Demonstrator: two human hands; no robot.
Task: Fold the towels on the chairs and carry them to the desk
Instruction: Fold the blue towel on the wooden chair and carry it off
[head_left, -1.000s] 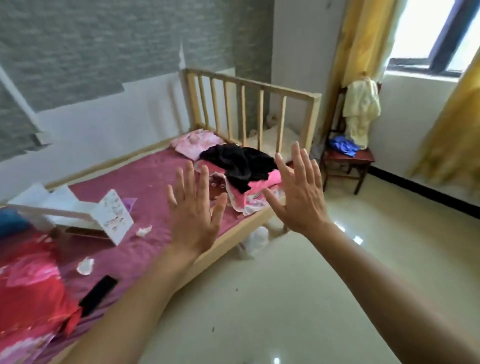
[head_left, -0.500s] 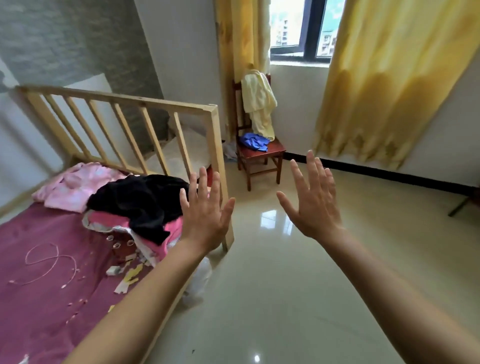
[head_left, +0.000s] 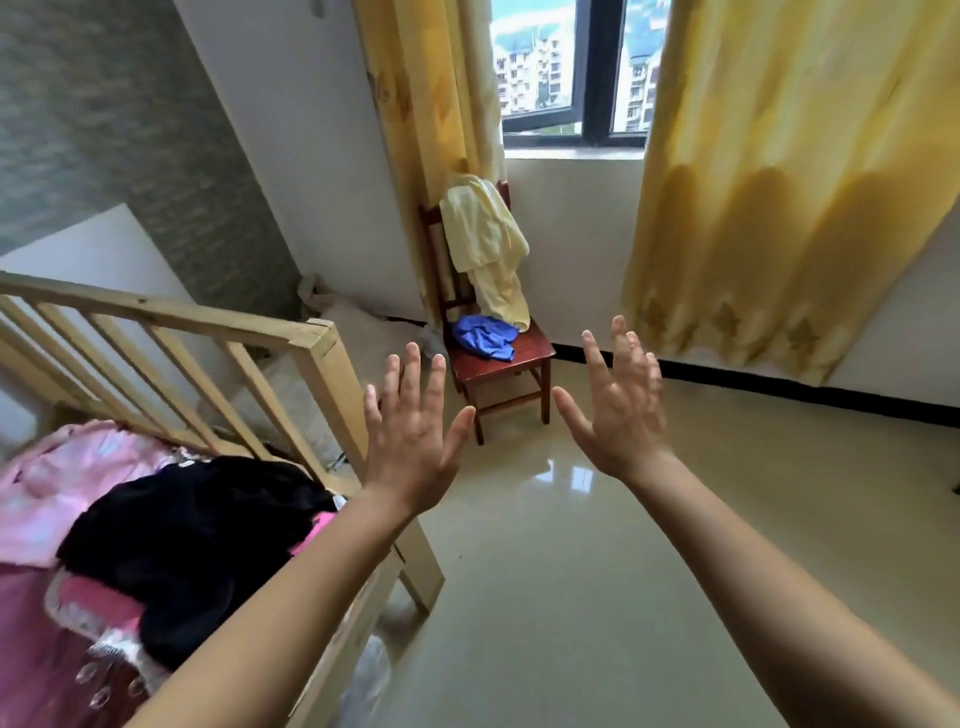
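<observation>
Hands both raised mid-frame, backs toward the camera, holding nothing. Left hand (head_left: 410, 441): fingers straight and spread wide, thumb out to the side, seen in front of the corner post of the bed rail (head_left: 171, 314). Right hand (head_left: 621, 415): fingers likewise straight and fanned, thumb angled toward the left hand, seen over the floor (head_left: 571, 597). Clear gap between the two thumbs; neither hand touches any object. Both forearms bare, reaching in from the lower edge.

Task items: red wooden chair (head_left: 524, 356) stands against the wall below the window (head_left: 592, 67), just beside a yellow curtain (head_left: 421, 104). It shows in the gap between the hands and above them, well apart from both. Pale yellow towel (head_left: 483, 244) hangs crumpled over the chair's backrest, its lower end trailing down to the seat. Blue towel (head_left: 483, 338) lies bunched on the left part of the seat, just under the yellow towel's hanging end; whether the two touch, cannot tell. Both towels unfolded.

Surroundings: bed rail is pale wood with slanted slats, at left. Black garment (head_left: 197, 540) heaped on the bed, partly over pink bedding (head_left: 67, 488). Second curtain (head_left: 769, 182), wider, hangs right of the window. Buildings visible through the glass. Floor glossy, pale, reflecting window light.
</observation>
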